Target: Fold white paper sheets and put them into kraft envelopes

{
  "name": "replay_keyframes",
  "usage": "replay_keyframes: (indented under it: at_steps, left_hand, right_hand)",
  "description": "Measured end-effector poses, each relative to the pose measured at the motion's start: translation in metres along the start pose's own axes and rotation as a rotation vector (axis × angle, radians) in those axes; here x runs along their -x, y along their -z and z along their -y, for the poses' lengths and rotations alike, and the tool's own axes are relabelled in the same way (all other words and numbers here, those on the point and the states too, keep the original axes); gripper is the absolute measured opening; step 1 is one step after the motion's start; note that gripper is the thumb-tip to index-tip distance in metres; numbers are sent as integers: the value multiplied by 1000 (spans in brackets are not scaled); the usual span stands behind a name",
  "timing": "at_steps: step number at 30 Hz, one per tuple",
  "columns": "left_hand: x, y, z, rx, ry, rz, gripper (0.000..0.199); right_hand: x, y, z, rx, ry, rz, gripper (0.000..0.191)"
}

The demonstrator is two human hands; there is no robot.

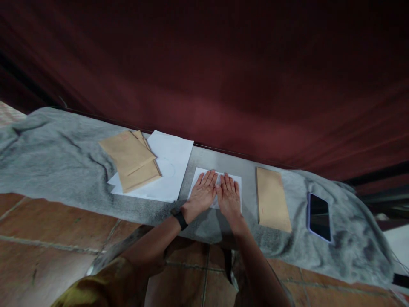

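Note:
Both palms lie flat, side by side, on a small white sheet of paper (237, 181), which looks folded, though my hands cover most of it. My left hand (203, 190), with a dark band on its wrist, presses on the left part with fingers stretched forward. On the right part rests my right hand (229, 197), its fingers also straight and slightly spread. To the left is a stack of larger white paper (174, 160), with several brown envelopes (129, 153) lying on top of it. Right of my hands, a single brown envelope (273, 198) lies lengthwise.
A grey cloth (64, 162) covers the long, narrow surface, rumpled at both ends. A phone (319, 216) with a dark screen lies at the right. Behind hangs a dark red curtain (207, 98). Brown floor tiles (54, 256) show below the front edge.

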State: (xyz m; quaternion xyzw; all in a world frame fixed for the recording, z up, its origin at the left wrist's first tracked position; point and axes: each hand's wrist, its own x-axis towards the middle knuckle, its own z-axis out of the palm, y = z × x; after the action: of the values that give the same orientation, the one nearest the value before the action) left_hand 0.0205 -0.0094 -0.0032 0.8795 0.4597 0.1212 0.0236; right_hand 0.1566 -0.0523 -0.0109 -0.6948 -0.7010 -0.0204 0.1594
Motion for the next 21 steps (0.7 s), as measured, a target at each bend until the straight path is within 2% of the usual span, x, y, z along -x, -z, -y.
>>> replay_keyframes:
  at_steps: [7,16,21]
  left_hand:
    - [-2,7,11,-33,82,-7,59]
    - [7,12,18,-76,104,-31,64]
    - [8,13,18,-90,112,-6,69]
  right_hand:
    - [2,-3,-11,11,-6,-125,57]
    - [11,-2,-27,58,3,-195,58]
    - [16,1,-35,113,-19,-210,61]
